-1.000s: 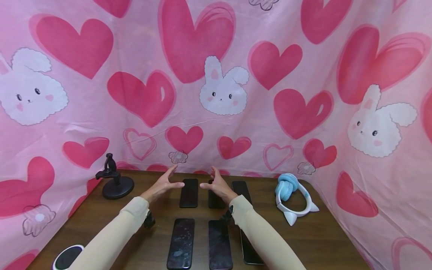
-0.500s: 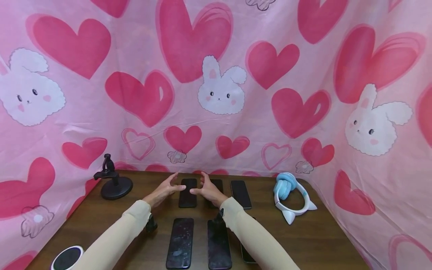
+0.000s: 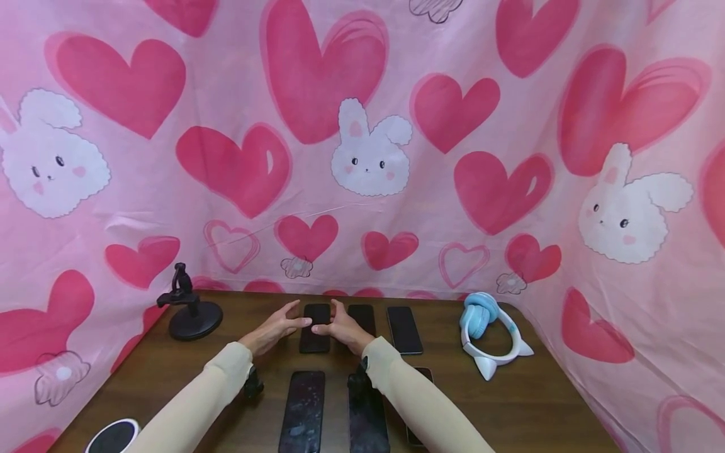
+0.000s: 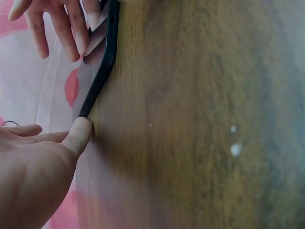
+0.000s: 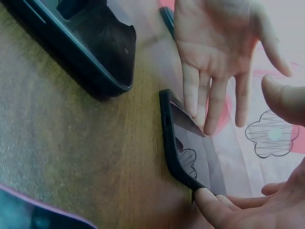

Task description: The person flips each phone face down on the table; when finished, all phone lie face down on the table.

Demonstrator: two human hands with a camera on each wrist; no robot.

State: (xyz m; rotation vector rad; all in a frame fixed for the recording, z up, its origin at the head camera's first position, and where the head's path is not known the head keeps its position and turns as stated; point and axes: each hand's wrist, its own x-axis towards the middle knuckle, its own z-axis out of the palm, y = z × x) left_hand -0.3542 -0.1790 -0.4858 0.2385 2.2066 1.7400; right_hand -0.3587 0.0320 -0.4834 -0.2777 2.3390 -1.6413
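A black smartphone (image 3: 314, 343) lies flat at the back left of the phones, between my two hands. The left hand (image 3: 274, 328) is at its left side, and a fingertip meets the phone's edge in the left wrist view. On the other side is my right hand (image 3: 347, 328), its thumb over the screen. A right fingertip (image 5: 207, 198) touches a corner of the phone (image 5: 167, 138) in the right wrist view. Fingers of both hands look loosely bent, not curled round it. Reflections of fingers show in the glossy screen.
More black phones lie around: one (image 3: 362, 314) partly behind the right hand, one (image 3: 404, 330) farther right, and several nearer, including a smudged one (image 3: 303, 409). A black stand (image 3: 195, 319) is left, cat-ear headphones (image 3: 493, 362) right, a round white-rimmed device (image 3: 113, 437) front left.
My right hand has moved left, off the second back phone and over to the first one's right side. The left hand has hardly moved, and the gap between the hands is narrower.
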